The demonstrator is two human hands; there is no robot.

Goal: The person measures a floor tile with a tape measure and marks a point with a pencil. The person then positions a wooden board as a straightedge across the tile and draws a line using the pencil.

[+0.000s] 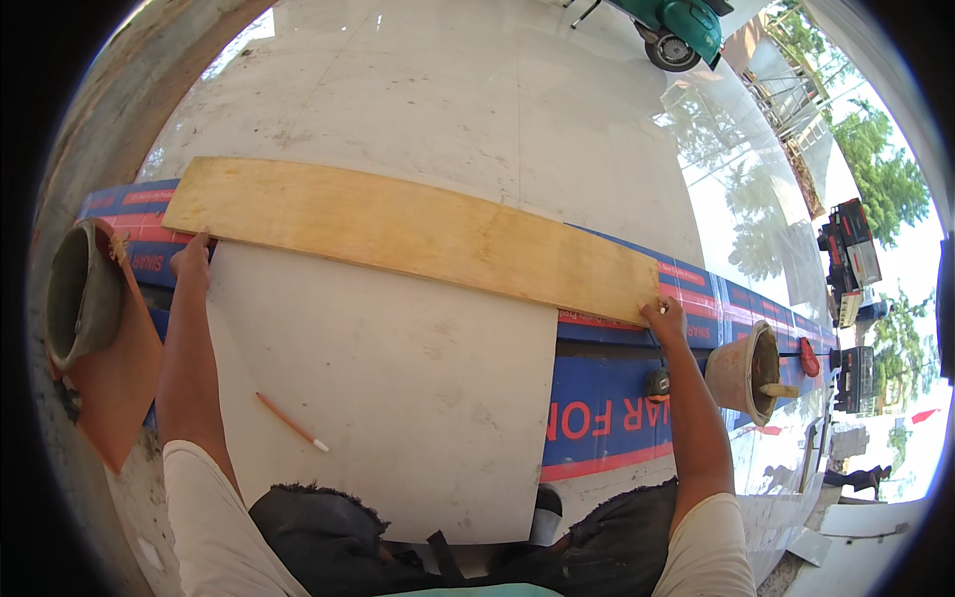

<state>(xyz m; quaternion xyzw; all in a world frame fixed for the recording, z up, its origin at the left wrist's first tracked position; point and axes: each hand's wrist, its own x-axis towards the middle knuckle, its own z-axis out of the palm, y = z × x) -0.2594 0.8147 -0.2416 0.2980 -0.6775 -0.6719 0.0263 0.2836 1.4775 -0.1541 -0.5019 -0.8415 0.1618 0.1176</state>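
A long pale-yellow wooden plank [418, 224] lies crosswise in front of me, over the far edge of a large light-grey sheet [388, 388]. My left hand [192, 257] is closed on the plank's near edge at its left end. At the right end, my right hand [667, 320] grips the corner, thumb and fingers bent round it. A small pale spot shows by the right fingers, too small to name. On the grey sheet, nearer my left forearm, rests an orange pencil [290, 421] with a white tip.
Blue-and-red printed cardboard [607, 398] lies under the sheet and plank. At right stand a bucket [736, 370] and a round black tape measure [658, 383]. A grey-green bucket [85, 294] and an orange-brown sheet [114, 388] sit at left. A green scooter [676, 30] is parked beyond.
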